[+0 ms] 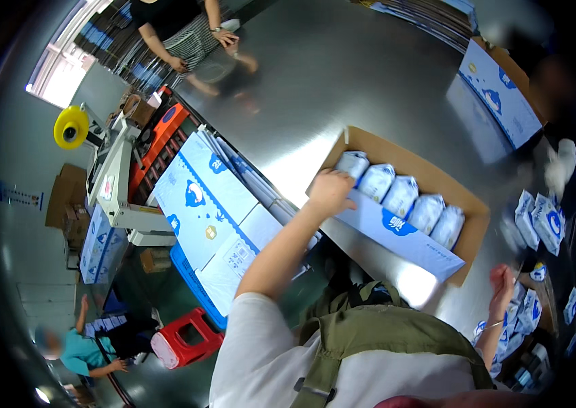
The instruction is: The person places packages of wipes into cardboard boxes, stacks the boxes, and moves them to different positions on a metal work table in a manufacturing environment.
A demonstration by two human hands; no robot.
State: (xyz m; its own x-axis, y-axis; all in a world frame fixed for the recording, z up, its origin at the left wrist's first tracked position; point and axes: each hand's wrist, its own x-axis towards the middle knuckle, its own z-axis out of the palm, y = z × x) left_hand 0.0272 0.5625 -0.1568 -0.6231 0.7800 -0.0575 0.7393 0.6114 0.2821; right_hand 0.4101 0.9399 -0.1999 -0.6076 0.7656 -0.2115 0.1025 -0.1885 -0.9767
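An open cardboard carton point(397, 230), printed light blue and white, lies on the metal table in front of me. Inside it stands a row of several white-and-blue soft packs point(402, 196). My left hand point(331, 193) is closed over the carton's left corner, fingers over the rim beside the leftmost pack, thumb outside on the front wall. My right hand point(502, 284) is raised past the carton's right end, beside a pile of similar packs point(526, 309). Its fingers look loosely bent and apart, with nothing visible in them.
Stacked flat cartons point(210, 197) lie to my left, by a taping machine point(128, 197) with a yellow tape roll point(71, 127). Another carton point(499, 95) stands far right near a gloved hand point(560, 166). A red stool point(186, 338) is on the floor. Other people work across and lower left.
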